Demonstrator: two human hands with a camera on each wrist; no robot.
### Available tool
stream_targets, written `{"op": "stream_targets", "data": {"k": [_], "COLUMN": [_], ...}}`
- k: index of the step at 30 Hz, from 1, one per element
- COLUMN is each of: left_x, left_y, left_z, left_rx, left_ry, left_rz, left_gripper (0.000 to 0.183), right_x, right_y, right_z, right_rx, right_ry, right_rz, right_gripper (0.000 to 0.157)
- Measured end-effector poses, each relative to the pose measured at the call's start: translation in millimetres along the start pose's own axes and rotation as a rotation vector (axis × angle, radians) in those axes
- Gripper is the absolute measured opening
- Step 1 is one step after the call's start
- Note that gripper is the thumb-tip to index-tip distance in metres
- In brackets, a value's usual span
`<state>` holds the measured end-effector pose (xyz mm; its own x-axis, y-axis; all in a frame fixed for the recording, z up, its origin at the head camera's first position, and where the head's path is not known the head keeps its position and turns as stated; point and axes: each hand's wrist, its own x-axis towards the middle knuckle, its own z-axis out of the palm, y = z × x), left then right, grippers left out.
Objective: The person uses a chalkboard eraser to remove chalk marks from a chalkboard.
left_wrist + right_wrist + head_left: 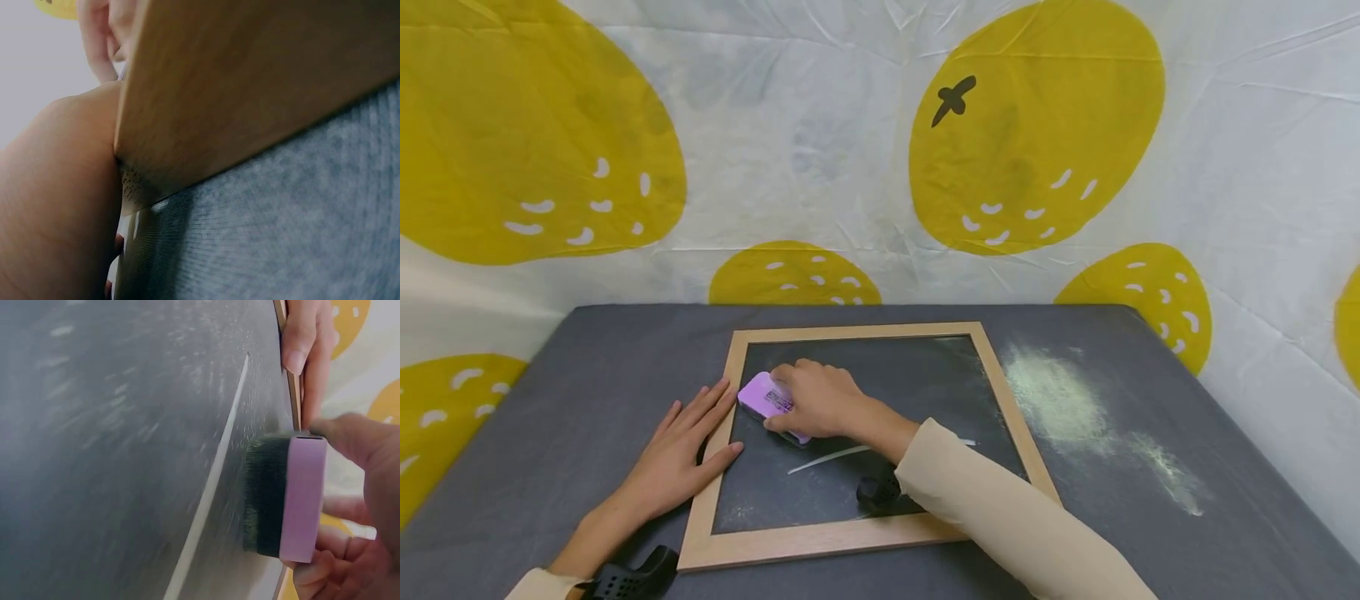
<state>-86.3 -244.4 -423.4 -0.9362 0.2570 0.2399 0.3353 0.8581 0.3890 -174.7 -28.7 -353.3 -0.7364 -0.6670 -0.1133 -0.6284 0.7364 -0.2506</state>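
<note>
A wood-framed chalkboard point(880, 367) lies on the dark grey cloth. My right hand point(823, 396) grips a purple chalkboard eraser point(762, 393) near the board's left side. In the right wrist view the eraser point(303, 500) shows a dark bristly pad facing the board, with thumb and fingers about its purple back. A pale chalk line point(827, 458) runs across the board below the eraser. My left hand point(681, 454) rests with spread fingers on the left strip of the frame point(703, 508), thumb reaching over the inner edge. The left wrist view has the frame's wooden side point(250, 81) up close.
Pale chalk dust point(1056, 400) is smeared on the cloth point(1150, 400) right of the board. Behind the table hangs a white curtain point(820, 125) with yellow fruit prints. Black wrist cameras point(636, 575) are strapped on, one showing over the board's lower part.
</note>
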Motion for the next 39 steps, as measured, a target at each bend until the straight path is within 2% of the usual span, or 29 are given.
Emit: {"op": "stream_targets", "data": {"k": [3,6,17,21,26,32,39], "left_x": [-0.4,0.0,-0.8,-0.2,1.2,0.6,0.6], "left_y": [-0.7,-1.5,2.2,3.0,3.0,2.5,0.0], "left_z": [0.4,-0.3,-2.3,-1.9,-1.2,-2.4,-0.5], "left_rx": [0.001,-0.003,-0.006,-0.005,-0.006,-0.012,-0.006], "left_ry": [-0.001,0.003,-0.024,-0.023,-0.022,-0.029,-0.017], "left_rz": [-0.004,0.001,-0.015,-0.016,-0.016,-0.024,-0.022], "left_gripper": [0.071,0.071,0.072,0.073,0.073,0.073,0.073], "right_x": [-9.9,-21.7,-73.9,-99.3,-134.5,-165.1,-173.2], "right_y": [9.3,21.7,82.3,106.5,129.8,138.3,138.2], "right_z": [-0.8,-2.3,-25.6,-30.5,-27.0,-14.1,-5.9], "right_rx": [0.019,0.048,0.108,0.137,0.130,0.067,0.006], "right_ry": [-0.016,0.004,0.221,0.263,0.287,0.291,0.349], "right_rz": [-0.027,-0.018,0.193,0.235,0.313,0.385,0.387], "right_gripper": [0.068,0.068,0.068,0.064,0.061,0.060,0.059]}}
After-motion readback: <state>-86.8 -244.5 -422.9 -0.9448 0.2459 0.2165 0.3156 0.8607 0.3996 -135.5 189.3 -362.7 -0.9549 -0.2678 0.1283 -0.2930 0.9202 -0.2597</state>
